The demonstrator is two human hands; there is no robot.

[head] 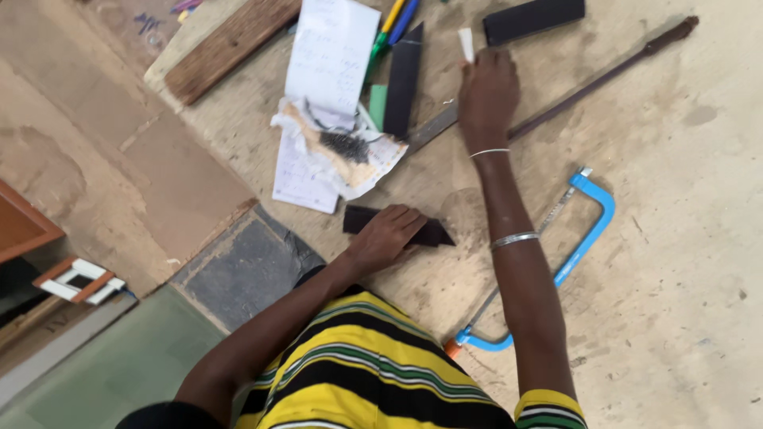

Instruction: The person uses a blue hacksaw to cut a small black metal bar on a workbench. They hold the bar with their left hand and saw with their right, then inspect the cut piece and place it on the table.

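A: Where are your hands just now?

B: Your left hand lies palm down, fingers spread flat, pressing on a dark flat piece on the table. The piece pokes out on both sides of the hand, its pointed end aimed toward your right forearm.

A: And the other one?

B: Your right hand is stretched far out, up at the top of the view. Its fingers curl down over the end of a grey metal ruler that runs slantwise under it (whether they truly pinch it or only rest on it, I cannot tell). A small white piece shows just past your fingertips.

A: What lies around them?

B: A long thin dark rod runs from near your right wrist off toward the upper right corner. A blue hacksaw lies beside your right forearm, partly under it, with its orange-tipped end near your elbow. Left of the right hand stands a dark slanted strip, and beyond that a heap of crumpled paper with a white written sheet on top. A black block sits at the top edge, and a wooden plank lies at the upper left.
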